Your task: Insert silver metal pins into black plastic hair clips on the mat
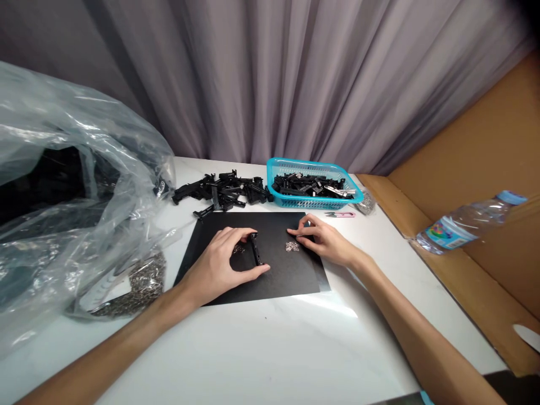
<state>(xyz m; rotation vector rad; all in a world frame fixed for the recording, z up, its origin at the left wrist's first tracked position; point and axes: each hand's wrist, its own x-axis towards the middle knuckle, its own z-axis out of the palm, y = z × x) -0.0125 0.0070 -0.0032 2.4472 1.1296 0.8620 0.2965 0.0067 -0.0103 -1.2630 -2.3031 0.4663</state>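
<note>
My left hand (223, 260) grips a slim black plastic clip (255, 249) end to end between thumb and fingers, just over a black mat (274, 275) on the white table. A little heap of tiny silver metal bits (238, 248) lies under its palm. My right hand (324, 241) rests on the mat to the right, its fingertips curled down onto a second small heap of silver bits (292, 246); whether it pinches one I cannot tell.
A loose pile of black clips (219, 191) lies behind the mat, next to a turquoise basket (312, 169) holding more. Pink snips (340, 214) lie by the basket. A big clear plastic bag (67, 197) fills the left. A water bottle (464, 224) lies on cardboard walls at right.
</note>
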